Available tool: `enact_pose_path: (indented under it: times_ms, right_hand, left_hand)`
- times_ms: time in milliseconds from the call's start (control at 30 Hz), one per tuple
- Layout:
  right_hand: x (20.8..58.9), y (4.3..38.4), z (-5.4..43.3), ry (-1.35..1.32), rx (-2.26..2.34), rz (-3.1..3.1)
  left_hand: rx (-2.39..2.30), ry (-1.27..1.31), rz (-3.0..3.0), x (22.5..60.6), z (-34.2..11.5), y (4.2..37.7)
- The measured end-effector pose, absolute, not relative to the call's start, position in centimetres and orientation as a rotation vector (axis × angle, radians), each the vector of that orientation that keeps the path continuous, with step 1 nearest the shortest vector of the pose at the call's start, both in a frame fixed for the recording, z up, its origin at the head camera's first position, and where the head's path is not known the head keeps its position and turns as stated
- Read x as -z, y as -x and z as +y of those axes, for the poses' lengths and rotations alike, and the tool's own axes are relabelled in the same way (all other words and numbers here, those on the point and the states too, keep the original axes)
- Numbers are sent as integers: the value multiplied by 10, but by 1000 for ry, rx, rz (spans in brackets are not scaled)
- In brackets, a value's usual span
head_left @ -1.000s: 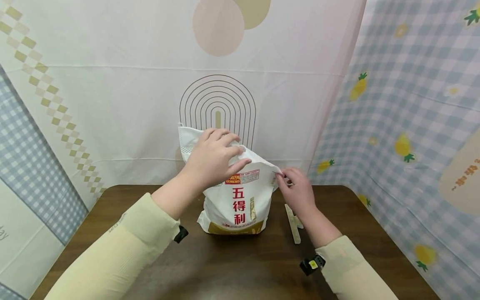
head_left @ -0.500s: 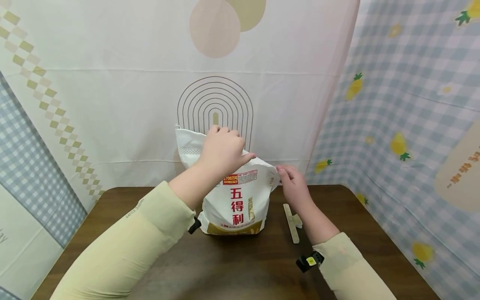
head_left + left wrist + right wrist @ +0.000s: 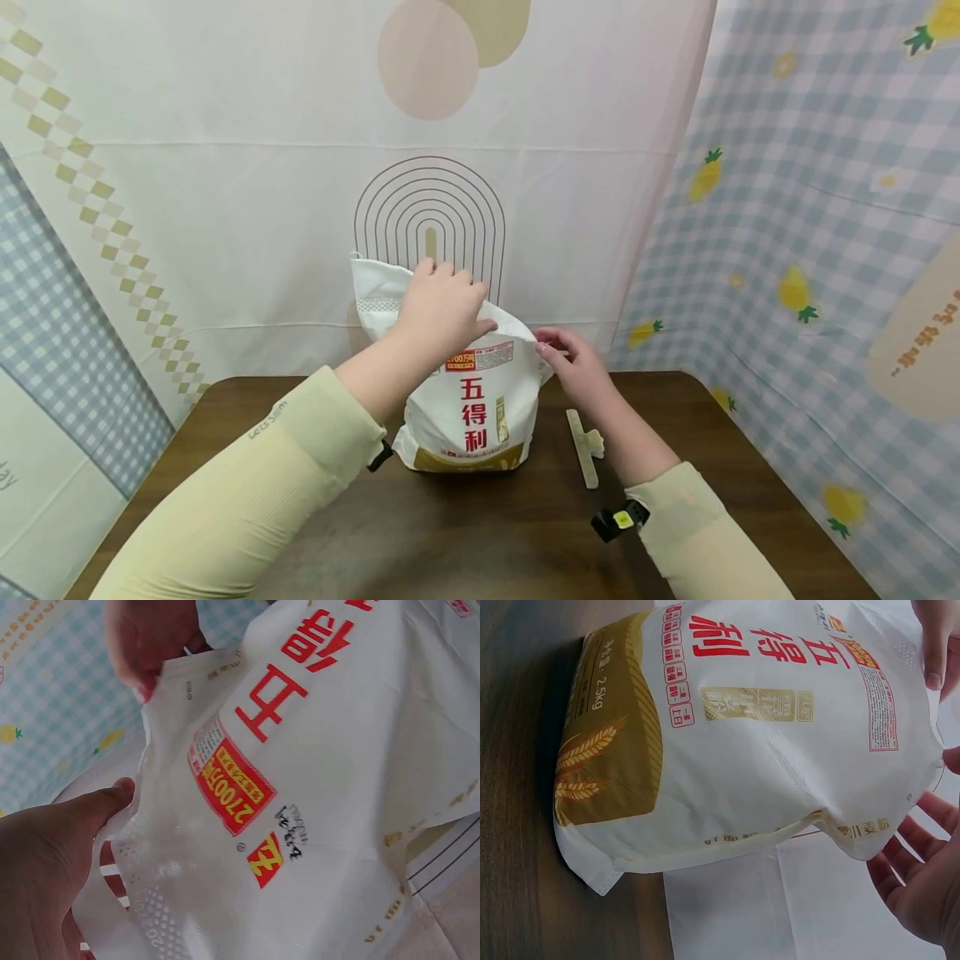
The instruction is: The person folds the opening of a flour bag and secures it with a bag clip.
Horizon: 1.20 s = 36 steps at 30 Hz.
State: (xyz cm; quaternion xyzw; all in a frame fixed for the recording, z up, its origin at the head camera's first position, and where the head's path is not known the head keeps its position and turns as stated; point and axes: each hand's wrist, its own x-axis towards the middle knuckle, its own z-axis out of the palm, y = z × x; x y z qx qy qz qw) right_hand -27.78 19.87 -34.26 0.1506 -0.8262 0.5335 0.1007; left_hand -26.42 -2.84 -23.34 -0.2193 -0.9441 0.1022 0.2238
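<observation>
A white flour bag [image 3: 495, 392] with red lettering and a gold base stands upright on the dark wooden table [image 3: 450, 533]. My left hand [image 3: 442, 308] holds the middle of its top edge, thumb on the near side and fingers over the far side. The right hand [image 3: 573, 362] pinches the right end of that edge between thumb and fingers; in the right wrist view its other fingers [image 3: 911, 859] spread behind the bag's side. The top slopes down from the raised left corner to the right. In the left wrist view, perforated print lines the edge by my left thumb [image 3: 112, 796].
A cream bag clip [image 3: 583, 450] lies on the table right of the bag, beside the right forearm. Behind the table hangs a white patterned cloth [image 3: 300, 208], with a blue checked cloth [image 3: 810, 217] along the right side.
My left hand's spread fingers have curled over the bag's top edge. The right hand has moved slightly left, bringing the bag's right corner inward.
</observation>
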Motion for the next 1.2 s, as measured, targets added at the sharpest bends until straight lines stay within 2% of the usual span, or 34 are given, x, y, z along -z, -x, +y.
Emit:
enact_pose_path:
  times_ms: [233, 433, 1000, 1200]
  right_hand:
    - [345, 280, 199, -449, -1588, -2476]
    - [343, 282, 193, -425, -1395, -2575]
    - [343, 289, 177, -266, -1303, -2574]
    - [352, 291, 184, -367, -1363, -2530]
  left_hand:
    - [-295, 641, -2543, 241, -33, 262]
    - [-242, 699, -2476, 247, -38, 263]
    - [-180, 771, -2398, 250, -42, 268]
    - [-147, 767, -2430, 250, -43, 269]
